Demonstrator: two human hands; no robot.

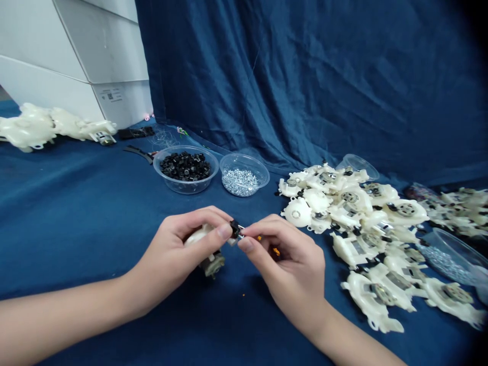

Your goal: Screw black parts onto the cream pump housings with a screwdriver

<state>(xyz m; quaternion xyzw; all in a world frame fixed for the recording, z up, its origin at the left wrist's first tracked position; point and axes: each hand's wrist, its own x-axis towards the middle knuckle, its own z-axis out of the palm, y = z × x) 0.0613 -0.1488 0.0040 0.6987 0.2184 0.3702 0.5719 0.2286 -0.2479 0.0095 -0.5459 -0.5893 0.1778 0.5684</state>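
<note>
My left hand [190, 244] is closed around a cream plastic housing with a motor [212, 264] showing at its lower end. At its fingertips sits a small black plastic piece [235, 229] against the housing. My right hand [285, 269] pinches a small silver screw [241, 232] between thumb and forefinger, with the screw touching or very near the black piece. Part of the housing is hidden behind my left fingers. Small orange bits [276, 251] show by the curled fingers of my right hand.
Ahead stand a clear bowl of black plastic pieces [157, 162] and a clear bowl of screws [263, 178]. Cream motor housings [351, 203] are heaped at right, beside another screw tub [438, 239]. More housings [34, 127] lie at left near white boxes [114, 56]. A blue curtain [305, 76] hangs behind.
</note>
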